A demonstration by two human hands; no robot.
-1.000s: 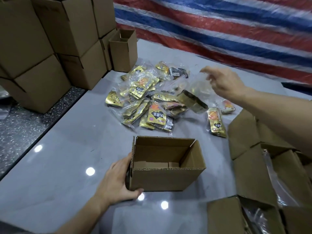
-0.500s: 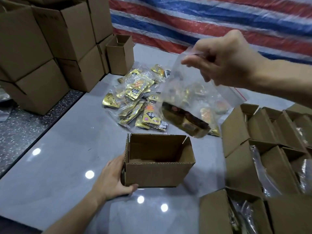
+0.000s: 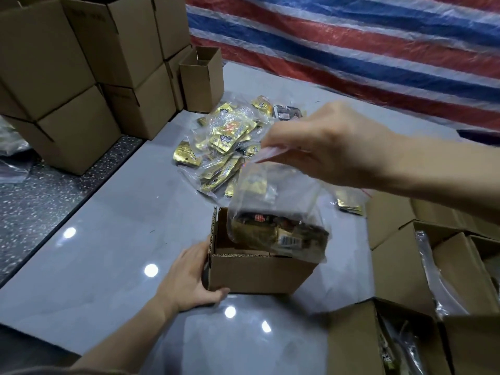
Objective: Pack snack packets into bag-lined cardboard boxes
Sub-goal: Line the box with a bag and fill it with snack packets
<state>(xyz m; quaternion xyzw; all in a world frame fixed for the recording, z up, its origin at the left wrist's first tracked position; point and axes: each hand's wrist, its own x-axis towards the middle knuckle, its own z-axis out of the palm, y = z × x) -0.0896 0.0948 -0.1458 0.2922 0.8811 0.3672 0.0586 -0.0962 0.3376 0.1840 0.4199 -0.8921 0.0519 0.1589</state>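
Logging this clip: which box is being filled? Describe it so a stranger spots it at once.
On the glossy grey surface, nearer than the heap of gold snack packets, stands a small open cardboard box. The left hand grips its left side while the right hand pinches a clear bag of packets at its mouth; the boxes clustered at right are untouched.

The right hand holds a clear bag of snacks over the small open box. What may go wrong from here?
1. The clear bag hangs partly over the near right rim of the open box; its corner may catch there and stay outside.
2. The right hand pinches only the bag's top edge, so the loaded bag might slip.
3. The left hand grips just the box's left side; a push could slide the box on the glossy surface.
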